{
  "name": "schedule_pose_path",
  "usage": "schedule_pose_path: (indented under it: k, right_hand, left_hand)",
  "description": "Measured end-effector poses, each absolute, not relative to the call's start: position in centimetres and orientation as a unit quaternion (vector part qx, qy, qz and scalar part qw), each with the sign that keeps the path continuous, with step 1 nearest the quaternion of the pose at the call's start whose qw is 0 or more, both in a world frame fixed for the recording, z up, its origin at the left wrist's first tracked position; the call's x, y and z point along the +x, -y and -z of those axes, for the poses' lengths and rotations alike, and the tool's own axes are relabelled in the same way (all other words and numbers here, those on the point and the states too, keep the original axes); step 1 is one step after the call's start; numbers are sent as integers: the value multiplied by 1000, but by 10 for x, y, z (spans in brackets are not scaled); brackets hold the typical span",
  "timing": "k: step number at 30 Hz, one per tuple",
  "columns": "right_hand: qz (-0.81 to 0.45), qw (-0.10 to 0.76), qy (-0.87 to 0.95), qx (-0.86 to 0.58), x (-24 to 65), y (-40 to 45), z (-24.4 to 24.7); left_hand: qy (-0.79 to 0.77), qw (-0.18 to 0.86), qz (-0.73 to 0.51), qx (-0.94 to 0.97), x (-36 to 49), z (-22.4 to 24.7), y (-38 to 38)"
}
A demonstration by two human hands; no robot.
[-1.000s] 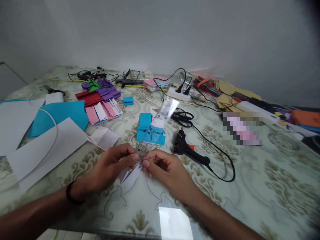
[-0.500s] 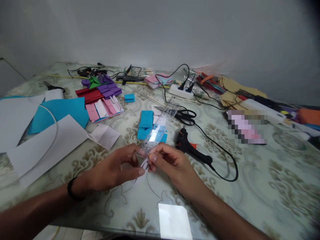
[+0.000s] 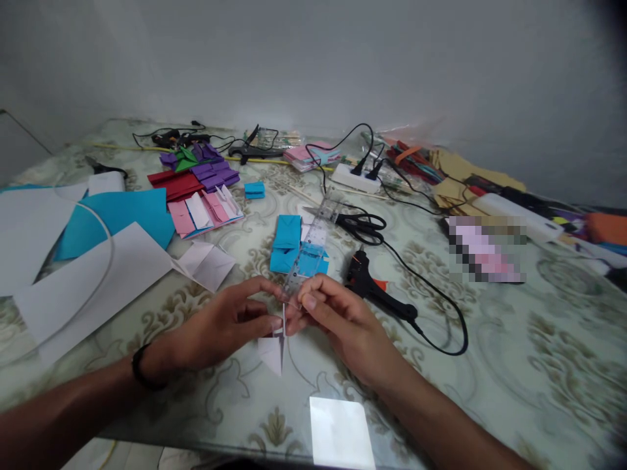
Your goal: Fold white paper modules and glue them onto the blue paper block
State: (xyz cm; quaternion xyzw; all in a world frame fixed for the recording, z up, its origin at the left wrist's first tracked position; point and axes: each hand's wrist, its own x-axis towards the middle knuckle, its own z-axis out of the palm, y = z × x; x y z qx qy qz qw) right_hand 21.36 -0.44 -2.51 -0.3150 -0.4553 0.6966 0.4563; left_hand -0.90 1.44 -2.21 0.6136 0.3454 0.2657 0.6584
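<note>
Head view: the clear ruler [image 3: 313, 241], markings illegible, is pinched by the right hand [image 3: 350, 329]; folded white paper [image 3: 271, 353] is touched by the left hand's [image 3: 210, 329] thumb, grip unclear.

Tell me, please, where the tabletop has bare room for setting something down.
The widest bare tabletop lies right of the right forearm and the cord of the hot glue gun; a smaller patch, between left hand and near edge. Crowded: the back around the power strip, the left under white paper sheets, the centre around ruler and scissors.

The left grip [image 3: 218, 323] and right grip [image 3: 343, 320] sit close together, fingers [image 3: 260, 285] bent, forearms [image 3: 438, 411] angled inward.
</note>
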Motion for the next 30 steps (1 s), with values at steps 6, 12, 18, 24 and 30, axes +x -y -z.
schedule_pose_path:
  k: [6, 12, 18, 24, 30]
  right_hand:
    - [-648, 460, 488, -362, 215, 5, 20]
    - [-597, 483, 508, -390, 220, 4, 21]
    - [-601, 445, 539, -387, 223, 3, 15]
    - [-659, 346, 556, -371, 213, 9, 12]
    - [-635, 323, 598, -368, 211, 11, 13]
  left_hand:
    - [-415, 556, -212, 688, -10, 12, -17]
    - [-425, 517, -168, 723, -13, 18, -25]
    - [-439, 390, -196, 786, -12, 12, -26]
    - [-334, 631, -201, 670, -13, -7, -22]
    - [-337, 691, -188, 612, -9, 0, -15]
